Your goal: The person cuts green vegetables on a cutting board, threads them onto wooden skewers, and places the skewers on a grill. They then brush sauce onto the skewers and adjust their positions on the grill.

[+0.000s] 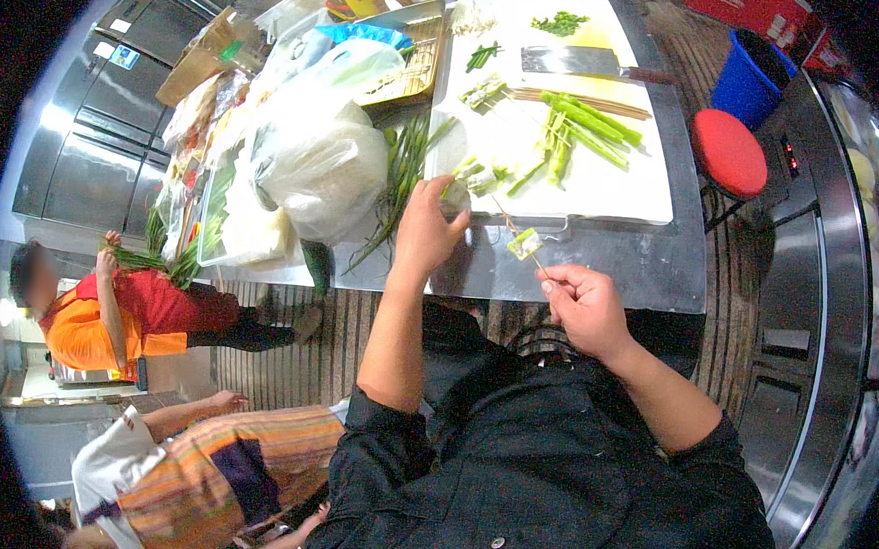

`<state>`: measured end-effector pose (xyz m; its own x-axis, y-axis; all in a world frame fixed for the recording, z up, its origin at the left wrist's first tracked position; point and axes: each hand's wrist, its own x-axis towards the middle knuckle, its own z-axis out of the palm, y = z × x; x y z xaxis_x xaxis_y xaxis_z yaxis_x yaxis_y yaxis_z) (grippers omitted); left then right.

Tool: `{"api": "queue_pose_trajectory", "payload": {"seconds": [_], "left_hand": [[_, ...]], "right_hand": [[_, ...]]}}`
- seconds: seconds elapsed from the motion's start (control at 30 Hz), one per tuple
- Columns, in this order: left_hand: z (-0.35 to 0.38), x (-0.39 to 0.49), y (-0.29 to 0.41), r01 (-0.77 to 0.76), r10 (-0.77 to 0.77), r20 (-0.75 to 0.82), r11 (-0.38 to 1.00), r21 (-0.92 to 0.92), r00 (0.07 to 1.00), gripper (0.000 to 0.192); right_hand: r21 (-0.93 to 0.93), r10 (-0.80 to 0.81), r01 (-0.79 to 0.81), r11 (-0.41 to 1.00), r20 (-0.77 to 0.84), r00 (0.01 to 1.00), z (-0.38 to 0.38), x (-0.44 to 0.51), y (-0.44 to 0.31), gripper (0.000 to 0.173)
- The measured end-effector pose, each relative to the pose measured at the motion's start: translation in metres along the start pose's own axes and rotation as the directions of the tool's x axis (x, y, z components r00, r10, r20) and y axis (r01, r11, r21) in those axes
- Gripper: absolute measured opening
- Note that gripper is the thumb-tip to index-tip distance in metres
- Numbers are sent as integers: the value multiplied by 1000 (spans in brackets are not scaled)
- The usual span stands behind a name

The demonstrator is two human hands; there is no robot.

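My right hand (585, 306) pinches a thin wooden skewer (540, 266) just off the front edge of the white cutting board (608, 194). A green-and-white food piece (524, 243) is threaded on that skewer. At the board's front left corner, my left hand (429, 225) has its thumb and fingers around a green piece (455, 194); whether it grips it I cannot tell. Similar rolled pieces (482, 178) lie just beyond the fingertips. Further back on the board are cut green vegetable strips (577, 132), a bundle of bare skewers (590, 102) and a finished-looking skewered group (482, 92).
A cleaver (570, 61) lies across the board near chopped greens (561, 24). Left of it are long green stalks (408, 153), plastic bags (326, 164) and a tray (421, 57). A red stool (729, 153) and blue bin (752, 78) stand right. Two people (109, 317) are at left.
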<state>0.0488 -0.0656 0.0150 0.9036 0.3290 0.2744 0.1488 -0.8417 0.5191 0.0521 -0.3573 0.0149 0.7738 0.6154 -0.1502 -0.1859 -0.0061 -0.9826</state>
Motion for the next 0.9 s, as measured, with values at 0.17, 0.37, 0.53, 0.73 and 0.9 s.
{"api": "queue_pose_trajectory", "payload": {"seconds": [0.17,0.37,0.53,0.73,0.9], "left_hand": [[-21,4,-7,111,-71,230,980,-165,971,55],[-26,19,-6,97,-62,308,990,-100,949,46],[-22,19,-13,128,-77,303,980,-154,950,42],[-16,4,-27,293,-155,279,771,-566,948,41],[-6,-18,-23,292,-121,288,19,-956,950,44]], "right_hand": [[-60,17,-18,998,-6,1000,-3,-1,0,22],[-70,51,-51,996,-2,999,-3,1,1,22],[-76,57,-57,995,-3,998,-4,1,3,22],[-69,26,-24,997,22,999,-3,0,-1,24],[-97,7,-1,995,70,998,5,-6,-16,26]]}}
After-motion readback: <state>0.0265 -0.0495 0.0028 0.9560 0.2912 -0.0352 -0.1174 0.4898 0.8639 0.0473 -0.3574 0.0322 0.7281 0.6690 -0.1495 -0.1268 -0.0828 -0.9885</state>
